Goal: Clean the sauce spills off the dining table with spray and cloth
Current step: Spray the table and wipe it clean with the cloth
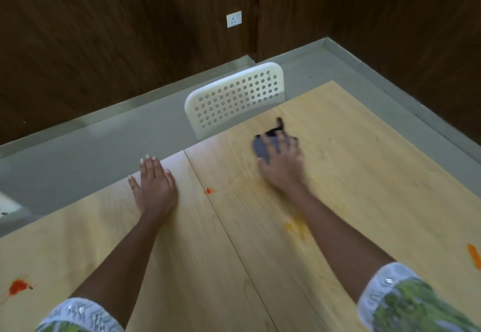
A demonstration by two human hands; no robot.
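My right hand (283, 161) presses a dark grey cloth (261, 148) onto the light wooden dining table (197, 266), near its far edge; the hand is blurred. Flat on the table beside the far edge lies my left hand (153, 183), fingers straight. A small red sauce spot (208, 190) sits between the hands. A smeared yellow patch (296, 225) lies under my right forearm. Another red splash (18, 287) marks the near left of the table, and an orange streak (474, 256) runs along the right edge. No spray bottle is in view.
A white perforated chair back (234, 97) stands against the table's far edge. Grey floor (78, 154) and dark wood-panelled walls (104, 32) lie beyond. A seam runs across the tabletop between the two hands.
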